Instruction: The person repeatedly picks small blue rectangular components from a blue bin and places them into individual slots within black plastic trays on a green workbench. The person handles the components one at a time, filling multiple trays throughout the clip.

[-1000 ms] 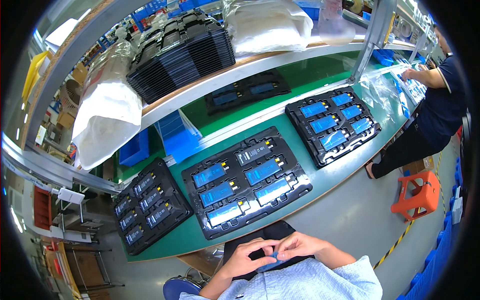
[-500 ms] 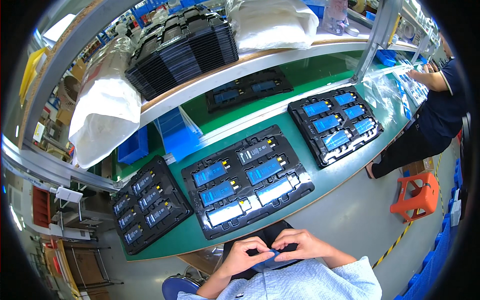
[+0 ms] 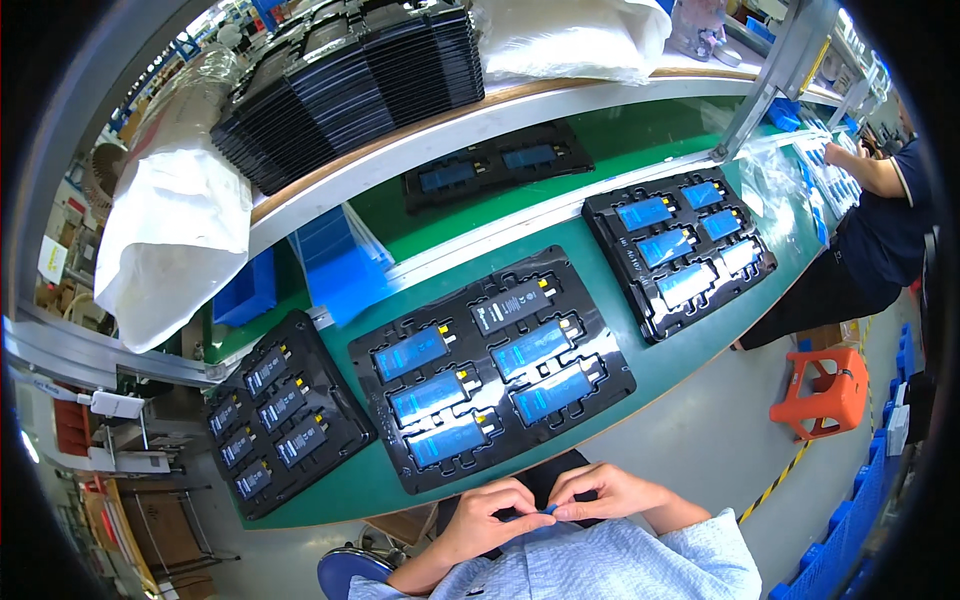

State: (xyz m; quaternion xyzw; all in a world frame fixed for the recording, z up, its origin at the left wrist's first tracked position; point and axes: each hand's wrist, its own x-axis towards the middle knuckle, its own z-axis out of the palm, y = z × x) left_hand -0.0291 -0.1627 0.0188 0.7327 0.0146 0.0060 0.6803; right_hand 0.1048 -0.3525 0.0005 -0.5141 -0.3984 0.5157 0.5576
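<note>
My left hand and my right hand meet close to my body, below the table's front edge. Thumbs and fingertips of both are pinched on a small piece of blue film, mostly hidden by the fingers. In front of them lies a black plastic tray with flat battery packs in its pockets. One pack at its far right shows a bare black face. The others, such as the near-left pack, are covered in shiny blue film and have yellow-and-white tabs.
At the left, a tray holds several black packs; at the right, another tray holds blue-covered ones. Stacked trays and white bags sit on the shelf. Blue sheets lean beneath. A co-worker and orange stool are at right.
My fingertips have drawn closer together, and less of the blue film shows beneath them. The view has shifted slightly, and reflections on the packs have moved.
</note>
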